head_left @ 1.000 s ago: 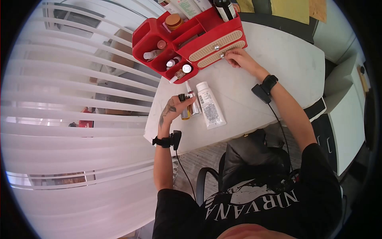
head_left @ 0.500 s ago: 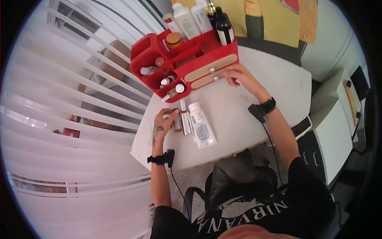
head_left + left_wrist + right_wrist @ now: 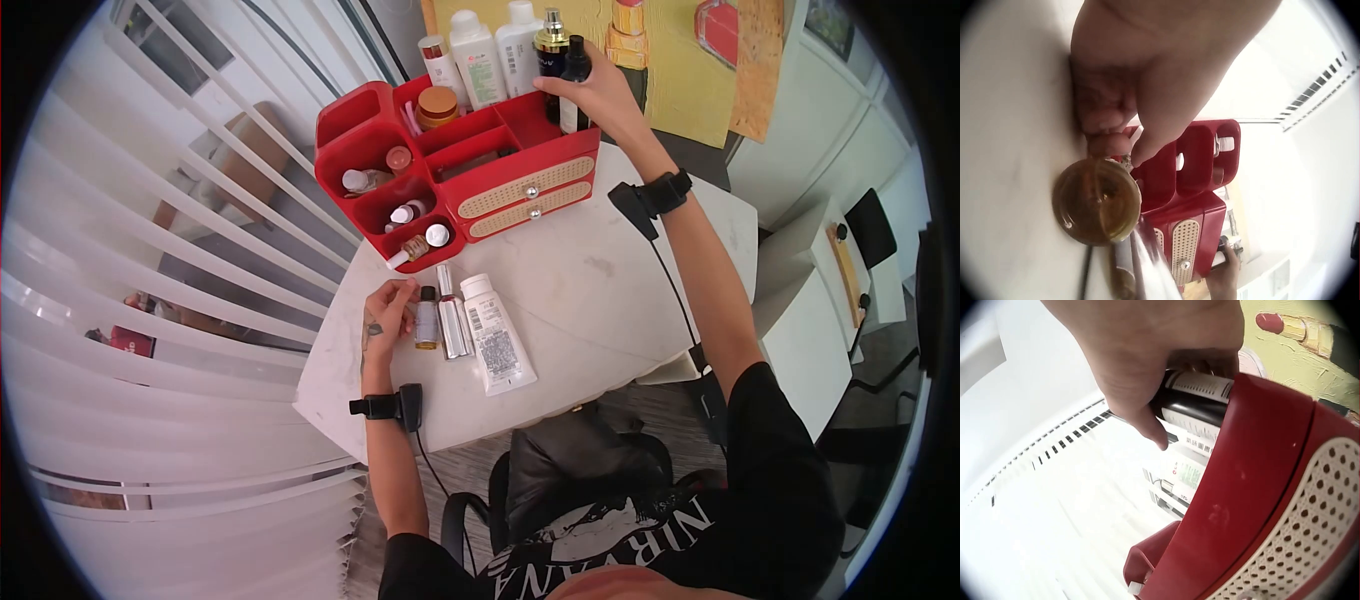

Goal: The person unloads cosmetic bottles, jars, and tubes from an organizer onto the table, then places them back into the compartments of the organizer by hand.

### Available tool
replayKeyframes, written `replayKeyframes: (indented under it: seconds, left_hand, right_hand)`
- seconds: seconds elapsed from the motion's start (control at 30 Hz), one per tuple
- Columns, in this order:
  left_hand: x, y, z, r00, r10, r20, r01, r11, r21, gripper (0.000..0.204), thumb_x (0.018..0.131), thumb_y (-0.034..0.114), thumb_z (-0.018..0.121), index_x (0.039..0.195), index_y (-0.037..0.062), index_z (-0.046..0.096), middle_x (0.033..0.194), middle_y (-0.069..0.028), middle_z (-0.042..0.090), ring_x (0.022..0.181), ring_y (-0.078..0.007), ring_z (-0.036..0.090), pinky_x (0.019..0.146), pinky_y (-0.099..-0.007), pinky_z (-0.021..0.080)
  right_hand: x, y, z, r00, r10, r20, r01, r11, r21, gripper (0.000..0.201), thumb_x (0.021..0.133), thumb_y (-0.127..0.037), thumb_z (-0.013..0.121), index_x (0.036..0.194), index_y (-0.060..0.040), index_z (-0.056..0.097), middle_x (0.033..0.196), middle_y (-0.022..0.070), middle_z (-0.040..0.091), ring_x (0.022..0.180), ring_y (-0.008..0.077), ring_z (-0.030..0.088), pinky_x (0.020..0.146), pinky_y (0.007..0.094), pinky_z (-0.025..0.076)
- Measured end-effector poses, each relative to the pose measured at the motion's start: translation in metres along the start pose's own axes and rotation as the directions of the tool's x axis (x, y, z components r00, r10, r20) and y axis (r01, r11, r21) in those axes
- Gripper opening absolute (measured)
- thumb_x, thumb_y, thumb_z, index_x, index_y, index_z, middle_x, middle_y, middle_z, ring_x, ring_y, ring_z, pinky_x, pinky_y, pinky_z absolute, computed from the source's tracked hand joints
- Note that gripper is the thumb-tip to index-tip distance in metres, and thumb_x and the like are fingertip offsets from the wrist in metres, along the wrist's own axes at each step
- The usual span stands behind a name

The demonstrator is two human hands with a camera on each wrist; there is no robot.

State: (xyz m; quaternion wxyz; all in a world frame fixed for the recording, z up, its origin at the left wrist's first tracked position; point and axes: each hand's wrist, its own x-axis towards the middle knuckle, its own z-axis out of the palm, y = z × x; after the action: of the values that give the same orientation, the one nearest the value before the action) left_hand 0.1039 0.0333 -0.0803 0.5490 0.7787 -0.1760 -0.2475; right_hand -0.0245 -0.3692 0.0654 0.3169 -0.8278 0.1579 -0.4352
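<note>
In the head view my right hand reaches over the back right corner of a red organizer. It grips a black bottle with a white label that stands inside; the right wrist view shows thumb and fingers round the bottle. Beside it stands a dark bottle with a gold collar. My left hand rests on the table, fingers loosely curled, next to a small amber bottle lying down. A silver bottle and a white tube lie to its right.
White bottles and an orange-lidded jar fill the organizer's back; small bottles sit in its left compartments. Its two drawers are closed. Blinds flank the white table on the left.
My right hand has moved from the drawer knobs up to the black bottle and taken hold of it. The left hand has let go of the amber bottle, which lies beside the silver one.
</note>
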Motion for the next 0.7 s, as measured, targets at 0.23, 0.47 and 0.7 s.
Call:
replayKeyframes:
  seconds: [0.23, 0.47, 0.7]
  left_hand:
    - [0.001, -0.009, 0.000, 0.997, 0.077, 0.003, -0.077, 0.997, 0.018, 0.035, 0.101, 0.034, 0.067, 0.104, 0.0000, 0.071, 0.085, -0.0052, 0.070, 0.046, -0.0064, 0.052, 0.040, -0.0240, 0.034]
    - [-0.001, -0.007, -0.001, 0.997, 0.071, -0.011, -0.071, 0.997, 0.031, 0.033, 0.102, 0.032, 0.065, 0.105, 0.0002, 0.071, 0.085, -0.0051, 0.071, 0.046, -0.0068, 0.052, 0.041, -0.0246, 0.035]
    - [0.000, -0.013, -0.003, 0.996, 0.088, 0.007, -0.088, 0.996, -0.001, 0.031, 0.101, 0.030, 0.065, 0.103, -0.0001, 0.071, 0.084, -0.0046, 0.071, 0.046, -0.0074, 0.053, 0.041, -0.0252, 0.036]
  right_hand:
    - [-0.006, -0.021, 0.015, 0.995, 0.029, -0.098, -0.029, 1.000, 0.004, 0.060, 0.079, -0.043, 0.085, 0.114, 0.0041, 0.070, 0.092, 0.0161, 0.076, 0.087, 0.0254, 0.074, 0.083, 0.0351, 0.056]
    - [-0.012, -0.040, 0.019, 0.974, -0.098, -0.203, 0.114, 0.991, 0.072, 0.050, 0.087, -0.042, 0.081, 0.109, 0.0018, 0.072, 0.084, 0.0119, 0.076, 0.077, 0.0176, 0.073, 0.074, 0.0332, 0.056]
    - [-0.012, -0.056, 0.009, 0.971, -0.086, -0.222, 0.092, 0.996, 0.018, 0.053, 0.089, -0.044, 0.080, 0.114, 0.0024, 0.070, 0.095, 0.0112, 0.077, 0.087, 0.0173, 0.072, 0.082, 0.0329, 0.054]
